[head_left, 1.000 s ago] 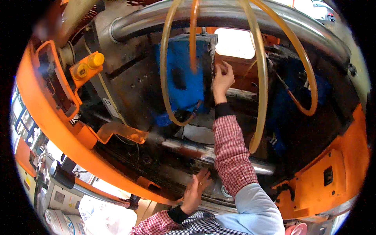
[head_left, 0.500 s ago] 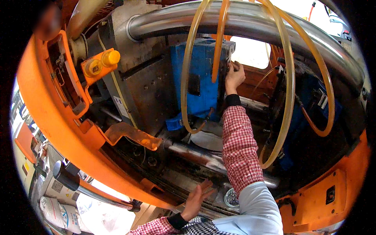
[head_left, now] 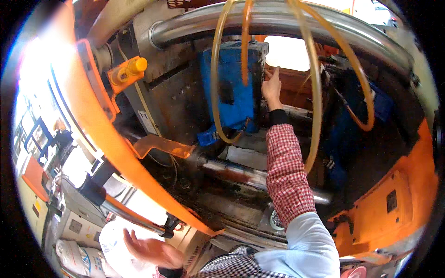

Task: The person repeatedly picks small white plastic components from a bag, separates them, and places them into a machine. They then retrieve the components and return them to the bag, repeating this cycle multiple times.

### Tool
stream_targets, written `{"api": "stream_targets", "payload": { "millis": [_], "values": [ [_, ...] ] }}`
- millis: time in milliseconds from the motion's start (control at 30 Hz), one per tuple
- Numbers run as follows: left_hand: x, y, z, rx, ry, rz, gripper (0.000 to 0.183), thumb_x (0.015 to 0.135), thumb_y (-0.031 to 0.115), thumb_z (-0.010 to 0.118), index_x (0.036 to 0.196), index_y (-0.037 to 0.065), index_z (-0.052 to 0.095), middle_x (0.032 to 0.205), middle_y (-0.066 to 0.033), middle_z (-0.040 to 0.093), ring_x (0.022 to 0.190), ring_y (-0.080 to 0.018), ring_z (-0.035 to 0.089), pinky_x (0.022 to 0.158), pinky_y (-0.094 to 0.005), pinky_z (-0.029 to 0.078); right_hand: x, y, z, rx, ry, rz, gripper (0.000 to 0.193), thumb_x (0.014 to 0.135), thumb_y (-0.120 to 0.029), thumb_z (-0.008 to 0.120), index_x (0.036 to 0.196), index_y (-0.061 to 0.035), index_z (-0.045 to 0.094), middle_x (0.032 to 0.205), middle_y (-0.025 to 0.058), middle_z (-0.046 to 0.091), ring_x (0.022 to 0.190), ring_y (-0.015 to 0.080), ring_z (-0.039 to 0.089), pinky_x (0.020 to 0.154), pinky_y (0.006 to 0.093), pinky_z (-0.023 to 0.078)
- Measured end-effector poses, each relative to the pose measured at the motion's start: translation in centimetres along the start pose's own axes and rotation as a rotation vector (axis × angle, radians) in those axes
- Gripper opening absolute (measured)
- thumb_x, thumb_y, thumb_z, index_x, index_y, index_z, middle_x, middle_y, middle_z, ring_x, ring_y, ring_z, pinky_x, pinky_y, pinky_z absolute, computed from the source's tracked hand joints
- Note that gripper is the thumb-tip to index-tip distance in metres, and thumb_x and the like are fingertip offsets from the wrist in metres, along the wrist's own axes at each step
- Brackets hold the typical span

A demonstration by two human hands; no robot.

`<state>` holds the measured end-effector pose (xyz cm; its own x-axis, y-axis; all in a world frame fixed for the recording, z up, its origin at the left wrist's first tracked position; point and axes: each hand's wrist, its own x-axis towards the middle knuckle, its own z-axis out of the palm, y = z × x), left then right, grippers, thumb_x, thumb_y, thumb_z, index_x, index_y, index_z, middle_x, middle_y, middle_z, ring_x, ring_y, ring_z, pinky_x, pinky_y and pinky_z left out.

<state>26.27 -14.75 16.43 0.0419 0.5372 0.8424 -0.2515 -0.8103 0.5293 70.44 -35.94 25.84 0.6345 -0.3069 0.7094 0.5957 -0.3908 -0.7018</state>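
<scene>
Blue block (head_left: 232,78) at 12 o'clock. Right hand (head_left: 272,89) between 1 and 2 o'clock, up against or just beside the block's 3 o'clock edge, index finger pointing up; can't tell if it's gripping anything. Left hand (head_left: 155,250) at 7 o'clock, blurred, fingers spread, grip released, in front of white bag (head_left: 111,236); contact unclear. Yellow hose (head_left: 316,92) hangs at 2 o'clock, small bowl (head_left: 277,227) at 5, orange frame (head_left: 109,134) at 9.

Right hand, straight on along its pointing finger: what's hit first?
The right hand would likely meet the steel bar first, its line crossing the bright opening; depth is unclear.
</scene>
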Motion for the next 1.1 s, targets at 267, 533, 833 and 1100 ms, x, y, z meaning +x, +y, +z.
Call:
{"api": "stream_targets", "payload": {
  "millis": [267, 533, 833, 1100],
  "values": [
    [3.7, -5.8, -1.8, -0.690, -0.811, -0.476, 0.023, 0.093, 0.022, 0.050, 0.087, 0.000, 0.050, 0.070, -0.0076, 0.053, 0.062, -0.0144, 0.050, 0.060, -0.0276, 0.040, -26.8, -10.0, -10.0, 0.063, -0.100, -0.453, 0.037, 0.074, 0.012, 0.043, 0.107, 0.0023, 0.058, 0.105, 0.0192, 0.061, 0.094, 0.0342, 0.060, 0.084, 0.0399, 0.047],
    [1.3, -1.6, -2.3, -1.072, -1.103, -0.522, 0.013, 0.087, -0.001, 0.045, 0.097, -0.004, 0.052, 0.083, -0.0141, 0.062, 0.074, -0.0189, 0.060, 0.071, -0.0294, 0.050, -52.7, -9.0, -22.3, -0.270, -0.715, -0.163, 0.022, 0.082, -0.020, 0.064, 0.101, -0.0091, 0.062, 0.078, 0.0075, 0.064, 0.065, 0.0229, 0.062, 0.052, 0.0329, 0.050],
    [-5.0, 8.2, 0.2, -1.155, -1.867, -0.126, 0.032, 0.086, 0.019, 0.063, 0.106, -0.002, 0.051, 0.079, -0.0144, 0.057, 0.070, -0.0189, 0.057, 0.062, -0.0327, 0.046, -60.3, -5.1, -21.1, -0.441, -0.785, -0.072, 0.029, 0.090, -0.031, 0.051, 0.083, -0.0046, 0.059, 0.067, 0.0160, 0.061, 0.063, 0.0330, 0.062, 0.055, 0.0428, 0.048],
    [-14.1, 19.2, 0.3, -1.471, -1.680, -0.073, 0.034, 0.088, 0.021, 0.059, 0.106, -0.001, 0.040, 0.072, -0.0178, 0.053, 0.061, -0.0302, 0.054, 0.054, -0.0384, 0.043, -59.8, -4.2, -24.8, -0.492, -0.946, 0.084, 0.025, 0.087, -0.028, 0.054, 0.085, -0.0039, 0.060, 0.070, 0.0173, 0.061, 0.067, 0.0330, 0.062, 0.058, 0.0417, 0.048]
  ]
}}
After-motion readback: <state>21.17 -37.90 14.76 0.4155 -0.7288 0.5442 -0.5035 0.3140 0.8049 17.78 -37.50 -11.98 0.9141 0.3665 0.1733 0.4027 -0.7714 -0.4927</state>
